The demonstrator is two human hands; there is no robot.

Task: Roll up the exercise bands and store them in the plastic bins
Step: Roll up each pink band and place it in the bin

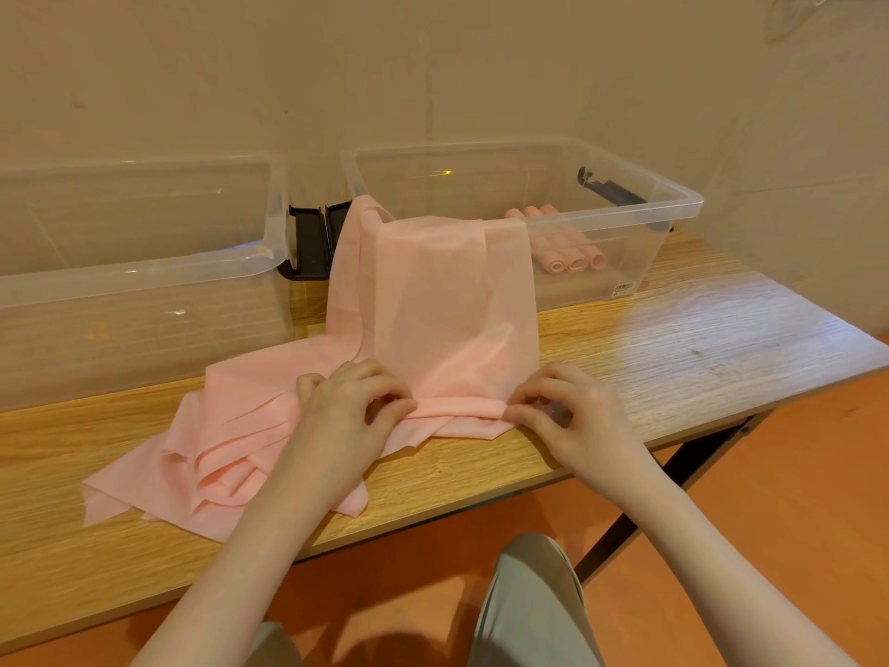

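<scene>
Now both hands work at the near end of a thin pink band [447,300], a soft, matte, slightly see-through sheet. The left hand [353,406] and right hand [572,411] curl their fingers over a narrow roll [457,407] at that end; each grip pinches one end of the roll, thumb beneath, fingertips on top. The roll lies crosswise on the worktop [673,339], its long axis running left to right, just in front of the right bin [673,204].

From the roll the band runs away from the person, climbs the bin's front wall and drapes over its rim; its far end inside the bin is hidden. Left of the roll, loose bands [216,454] lie in a rumpled, overlapping heap of flat pink strips; how many I cannot tell.

Both bins are clear, glossy plastic with rounded corners and black latches [315,243]. Inside the right bin, behind the draped band, three rolled bands [575,257] lie side by side, spiral ends facing the person. The left bin [144,272] is cut off at the frame edge. The worktop is pale wood-grain laminate.
</scene>
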